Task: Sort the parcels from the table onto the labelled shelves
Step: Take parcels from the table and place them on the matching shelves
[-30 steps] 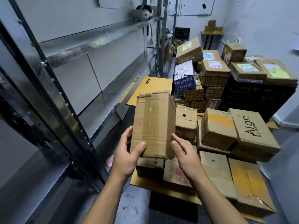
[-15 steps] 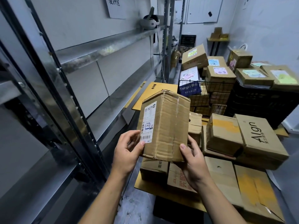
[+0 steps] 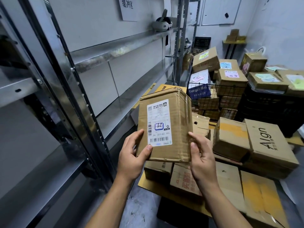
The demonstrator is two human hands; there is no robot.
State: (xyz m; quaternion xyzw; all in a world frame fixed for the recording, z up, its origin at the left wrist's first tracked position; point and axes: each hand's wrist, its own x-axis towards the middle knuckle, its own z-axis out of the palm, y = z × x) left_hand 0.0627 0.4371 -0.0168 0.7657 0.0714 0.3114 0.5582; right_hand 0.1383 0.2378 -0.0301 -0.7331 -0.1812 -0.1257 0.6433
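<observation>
I hold a brown cardboard parcel (image 3: 177, 122) upright in front of me, its white shipping label (image 3: 159, 123) facing me with a blue handwritten mark in a box. My left hand (image 3: 131, 157) grips its lower left edge, thumb on the front face. My right hand (image 3: 203, 160) grips the lower right edge. Below and to the right, several more cardboard parcels (image 3: 230, 139) lie on the low table (image 3: 143, 183), one printed "Align" (image 3: 266, 142). Metal shelves (image 3: 118, 51) run along the left wall.
A sign with characters (image 3: 127, 7) hangs on the wall above the upper shelf, where a white headset (image 3: 162, 24) rests. A wire basket (image 3: 213, 99) and a black crate (image 3: 271, 109) stacked with labelled boxes stand behind the table.
I have turned the parcel in both hands so the labelled face, first hidden and then on its side, now faces me. The view has tilted up toward the shelves.
</observation>
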